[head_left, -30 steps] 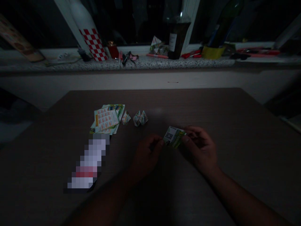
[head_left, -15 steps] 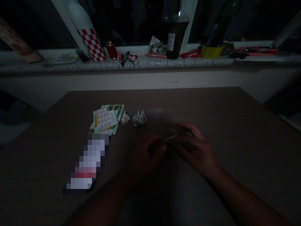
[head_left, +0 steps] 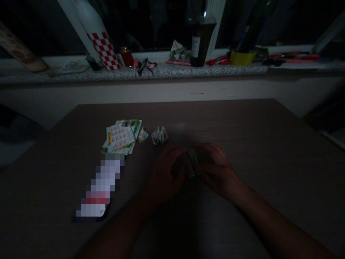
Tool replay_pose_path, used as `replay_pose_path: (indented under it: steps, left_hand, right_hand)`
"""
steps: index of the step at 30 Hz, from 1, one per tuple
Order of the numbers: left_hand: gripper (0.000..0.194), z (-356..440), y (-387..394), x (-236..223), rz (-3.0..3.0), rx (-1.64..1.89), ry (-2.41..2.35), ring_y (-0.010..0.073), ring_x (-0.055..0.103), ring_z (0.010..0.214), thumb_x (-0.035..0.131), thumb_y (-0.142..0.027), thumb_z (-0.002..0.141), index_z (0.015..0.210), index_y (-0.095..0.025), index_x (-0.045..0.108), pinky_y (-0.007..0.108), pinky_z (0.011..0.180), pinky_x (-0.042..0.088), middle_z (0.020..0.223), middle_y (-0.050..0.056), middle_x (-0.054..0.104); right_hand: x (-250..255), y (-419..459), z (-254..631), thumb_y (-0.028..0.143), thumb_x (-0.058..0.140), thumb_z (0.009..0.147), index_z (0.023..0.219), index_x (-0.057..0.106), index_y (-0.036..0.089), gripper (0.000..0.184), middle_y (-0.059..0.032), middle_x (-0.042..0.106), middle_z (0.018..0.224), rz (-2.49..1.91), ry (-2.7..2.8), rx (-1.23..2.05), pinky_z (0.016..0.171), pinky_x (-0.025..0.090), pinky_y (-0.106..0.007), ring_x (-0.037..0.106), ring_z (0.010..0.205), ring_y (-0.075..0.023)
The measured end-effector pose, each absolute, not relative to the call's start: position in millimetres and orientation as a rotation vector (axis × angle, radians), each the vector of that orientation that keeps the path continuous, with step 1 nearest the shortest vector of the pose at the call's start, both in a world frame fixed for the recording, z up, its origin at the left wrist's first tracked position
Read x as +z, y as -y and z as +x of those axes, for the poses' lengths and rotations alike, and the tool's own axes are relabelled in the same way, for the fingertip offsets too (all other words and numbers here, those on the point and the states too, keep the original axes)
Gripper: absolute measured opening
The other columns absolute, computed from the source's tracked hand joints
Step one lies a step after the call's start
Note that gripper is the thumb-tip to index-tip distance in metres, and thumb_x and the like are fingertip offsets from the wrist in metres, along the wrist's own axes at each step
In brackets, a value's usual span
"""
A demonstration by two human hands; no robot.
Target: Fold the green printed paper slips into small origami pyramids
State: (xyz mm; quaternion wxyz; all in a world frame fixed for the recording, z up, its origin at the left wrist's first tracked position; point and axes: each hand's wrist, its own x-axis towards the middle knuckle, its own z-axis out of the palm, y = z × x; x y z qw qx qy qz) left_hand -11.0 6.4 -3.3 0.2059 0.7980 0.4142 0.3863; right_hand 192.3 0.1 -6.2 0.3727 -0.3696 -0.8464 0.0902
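Between my two hands is a small folded paper [head_left: 192, 163], dark and partly covered by fingers. My left hand [head_left: 168, 172] grips its left side, thumb below and fingers curled at the top. On the other side my right hand [head_left: 218, 171] pinches the right edge. Left of and beyond the hands, several small folded paper pieces stand on the table: one paper piece [head_left: 143, 135] alone and a touching pair [head_left: 159, 136]. Beside them lies a loose stack of printed paper slips [head_left: 120, 137].
A phone [head_left: 101, 187] with a blurred-out screen lies at left on the brown table [head_left: 242, 122]. Along the granite sill [head_left: 161, 71] stand a red-checked white bottle [head_left: 104, 46], a dark bottle with a label [head_left: 201, 43], a yellow holder [head_left: 242, 58] and a red jar [head_left: 126, 57].
The paper was face-up with its printed code showing, then turned edge-on, and now stands at a steeper angle. My right hand has moved left, closer to my left hand.
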Motion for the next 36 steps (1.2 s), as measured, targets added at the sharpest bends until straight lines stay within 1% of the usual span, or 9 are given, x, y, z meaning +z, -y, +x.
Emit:
replay_pose_path:
  steps: [3,5,9,13,20,25,28,32,36]
  left_hand:
    - [0.049,-13,-7,2,2.471,0.958,-1.054,0.024,0.039,0.126,0.049,-0.007,0.08,0.126,-0.024,0.048,0.044,0.104,0.037,0.135,0.01,0.041]
    - [0.044,-15,-7,4,2.567,0.877,-1.056,0.0254,0.036,0.129,0.051,-0.006,0.078,0.118,-0.023,0.054,0.046,0.106,0.034,0.139,0.009,0.038]
    - [0.024,-20,-9,6,2.63,0.778,-1.094,0.0264,0.036,0.128,0.057,-0.008,0.076,0.095,-0.021,0.064,0.044,0.106,0.032,0.136,0.007,0.044]
    - [0.019,-26,-14,8,2.695,0.638,-1.025,0.0238,0.045,0.119,0.059,-0.008,0.076,0.087,-0.022,0.065,0.043,0.102,0.033,0.124,0.004,0.056]
    - [0.016,-28,-15,12,2.688,0.41,-0.985,0.0213,0.052,0.114,0.056,-0.008,0.076,0.086,-0.021,0.062,0.042,0.1,0.029,0.117,0.002,0.063]
    - [0.02,-27,-15,14,2.646,0.314,-0.944,0.0206,0.054,0.111,0.053,-0.006,0.076,0.088,-0.02,0.059,0.041,0.099,0.029,0.114,0.004,0.065]
    - [0.021,-27,-15,14,2.637,0.298,-0.948,0.0211,0.054,0.112,0.05,-0.006,0.078,0.091,-0.02,0.059,0.041,0.099,0.028,0.116,0.004,0.065]
    - [0.033,-27,-14,16,2.61,0.277,-0.946,0.0211,0.053,0.112,0.049,-0.004,0.077,0.103,-0.022,0.059,0.041,0.099,0.029,0.116,0.004,0.064]
    - [0.035,-28,-14,18,2.597,0.273,-0.924,0.022,0.053,0.111,0.053,-0.006,0.076,0.105,-0.024,0.062,0.042,0.1,0.028,0.117,0.003,0.063]
  right_hand:
    - [-7,-1,193,0.008,0.059,0.076,0.084,0.068,0.022,0.018,-0.0075,0.045,0.136,-0.96,2.192,0.221,0.099,0.038,-0.052,0.041,0.126,-0.0315]
    - [-7,-1,193,0.009,0.058,0.077,0.083,0.069,0.022,0.017,-0.008,0.046,0.135,-0.964,2.204,0.22,0.099,0.038,-0.051,0.042,0.125,-0.0317]
    - [-8,-3,197,0.011,0.059,0.079,0.086,0.07,0.022,0.017,-0.0092,0.047,0.134,-1.017,2.218,0.229,0.1,0.037,-0.052,0.042,0.126,-0.0315]
    - [-10,-6,203,0.01,0.061,0.078,0.091,0.07,0.023,0.02,-0.0096,0.048,0.134,-1.089,2.25,0.272,0.102,0.036,-0.052,0.042,0.126,-0.0307]
    - [-12,-9,208,0.013,0.064,0.072,0.105,0.068,0.022,0.034,-0.0109,0.048,0.136,-1.149,2.372,0.351,0.104,0.035,-0.051,0.041,0.128,-0.0305]
    - [-10,-9,203,0.024,0.067,0.079,0.1,0.069,0.023,0.022,-0.0109,0.052,0.132,-1.126,2.349,0.385,0.102,0.037,-0.051,0.045,0.125,-0.0297]
    - [-13,-9,201,0.024,0.066,0.08,0.096,0.07,0.023,0.016,-0.0103,0.056,0.128,-1.099,2.345,0.41,0.099,0.039,-0.049,0.049,0.122,-0.0288]
    - [-19,-10,201,0.021,0.064,0.082,0.099,0.069,0.023,0.017,-0.0103,0.059,0.121,-1.101,2.351,0.446,0.096,0.042,-0.047,0.054,0.114,-0.0264]
    - [-20,-9,201,0.021,0.064,0.082,0.101,0.069,0.024,0.02,-0.0099,0.059,0.118,-1.099,2.347,0.446,0.095,0.042,-0.047,0.054,0.112,-0.0262]
